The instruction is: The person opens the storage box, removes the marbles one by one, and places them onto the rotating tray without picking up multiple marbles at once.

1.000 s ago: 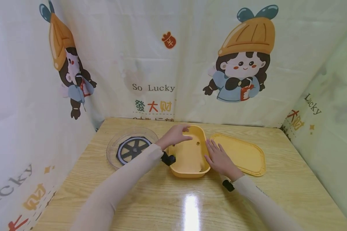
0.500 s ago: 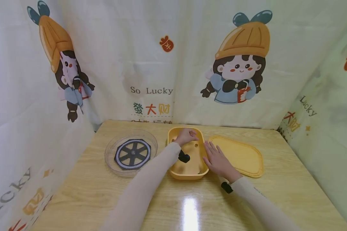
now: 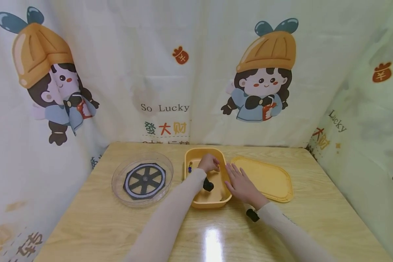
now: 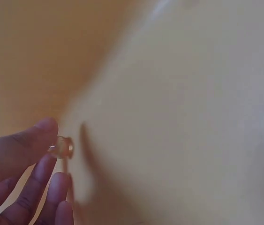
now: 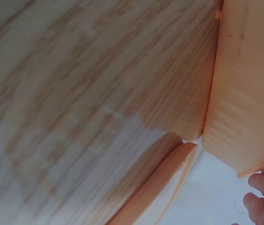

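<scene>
My left hand (image 3: 209,162) reaches inside a yellow plastic bin (image 3: 210,206). In the left wrist view, its thumb and forefinger pinch a small glassy marble (image 4: 62,147) with an amber tint, close to the bin's inner surface. Along the bin's left wall lie small amber and blue marbles (image 3: 190,167). A small dark thing (image 3: 222,199), too small to make out, sits by the near right corner. My right hand (image 3: 243,185) lies with fingers straight against the bin's right rim; the right wrist view catches only some fingertips (image 5: 262,185) by that rim.
A clear round dish (image 3: 115,187) with a black spoked wheel shape (image 3: 145,179) stands left of the bin. On the right lies a flat yellow lid (image 3: 265,178), partly behind my right hand. Printed cloth (image 3: 209,80) encloses the wooden table (image 3: 242,236) at the back and sides.
My left hand has moved from above the bin's left side rightward and down into it, and its fingers have closed on a marble. The right hand stays at the rim. The head view has shifted.
</scene>
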Demonstrator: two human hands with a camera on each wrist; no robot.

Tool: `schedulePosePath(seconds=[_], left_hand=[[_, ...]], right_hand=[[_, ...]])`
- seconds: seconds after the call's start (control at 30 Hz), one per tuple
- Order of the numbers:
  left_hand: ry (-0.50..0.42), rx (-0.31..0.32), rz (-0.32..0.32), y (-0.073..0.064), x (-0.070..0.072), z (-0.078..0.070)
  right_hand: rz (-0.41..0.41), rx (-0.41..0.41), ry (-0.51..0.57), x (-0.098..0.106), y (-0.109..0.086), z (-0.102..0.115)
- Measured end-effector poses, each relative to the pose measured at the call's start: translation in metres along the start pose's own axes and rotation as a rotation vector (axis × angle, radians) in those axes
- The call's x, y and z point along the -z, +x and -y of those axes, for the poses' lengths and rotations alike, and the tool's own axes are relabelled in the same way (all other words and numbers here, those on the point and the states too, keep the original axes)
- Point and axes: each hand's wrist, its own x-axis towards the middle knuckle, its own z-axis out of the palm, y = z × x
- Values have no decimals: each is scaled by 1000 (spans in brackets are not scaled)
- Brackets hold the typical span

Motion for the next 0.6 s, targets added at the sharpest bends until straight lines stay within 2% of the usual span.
schedulePosePath(seconds=[0.17,0.37,0.6], left_hand=[[-12,-15,-4,0,-9,12],[20,-75,-40,3,-17,26],[23,-112,-74,4,-17,28]], right_hand=[[6,-3,1,-3,-3,3],[-1,-12,2,-5,-5,4],[-5,-18,-5,-5,-6,6]])
